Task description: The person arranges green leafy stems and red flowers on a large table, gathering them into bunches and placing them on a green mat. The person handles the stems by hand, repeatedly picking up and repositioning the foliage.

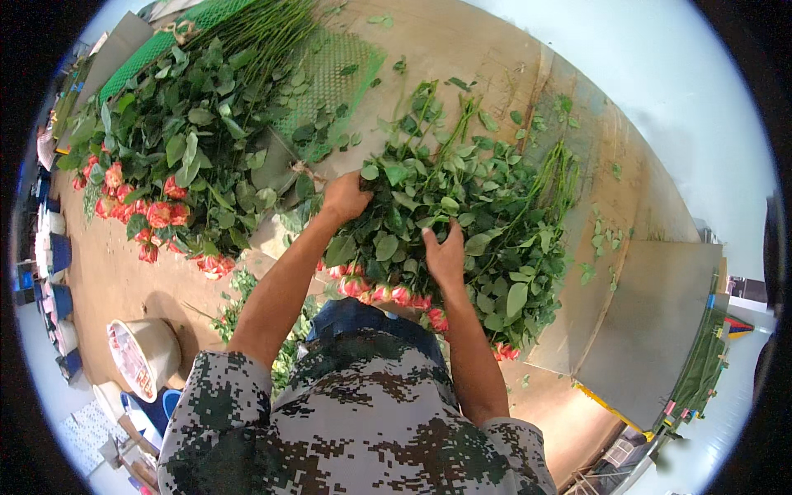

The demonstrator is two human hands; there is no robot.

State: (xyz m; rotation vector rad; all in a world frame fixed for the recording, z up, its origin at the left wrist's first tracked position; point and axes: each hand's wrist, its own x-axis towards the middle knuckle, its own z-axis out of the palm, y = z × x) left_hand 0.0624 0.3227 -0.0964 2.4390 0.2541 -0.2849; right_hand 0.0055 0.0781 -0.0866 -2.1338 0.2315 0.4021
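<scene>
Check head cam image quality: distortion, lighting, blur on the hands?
Head view: strong fisheye, the table edge bows and black vignette fills the corners. Lighting is soft and even, shadows faint, with pale washed-out areas at the top right. Left hand and right hand on the rose bunch look reasonably sharp, no motion blur.

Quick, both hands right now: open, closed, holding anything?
Left hand: closed, gripping the rose bunch among its leaves.
Right hand: open, fingers spread, pressing on the same bunch.
</scene>
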